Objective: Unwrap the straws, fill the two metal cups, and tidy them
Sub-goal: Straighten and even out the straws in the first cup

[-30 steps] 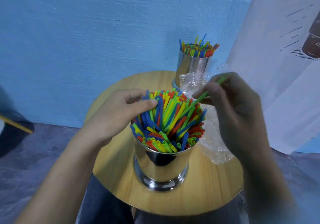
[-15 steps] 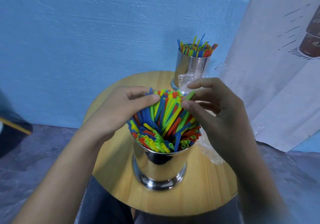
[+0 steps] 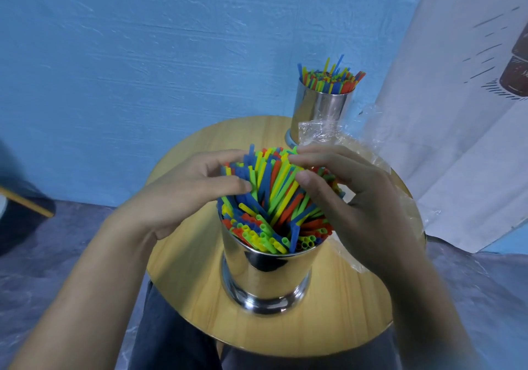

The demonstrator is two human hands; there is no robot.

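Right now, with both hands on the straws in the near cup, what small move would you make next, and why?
I would probably press the left hand and right hand inward to gather the straws upright: they lean crossed and fan past the rim of the near cup, while both hands hold the bundle's sides.

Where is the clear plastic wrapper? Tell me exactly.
Head view: the clear plastic wrapper lies on the right side of the round wooden table, behind the right hand and in front of the far metal cup.
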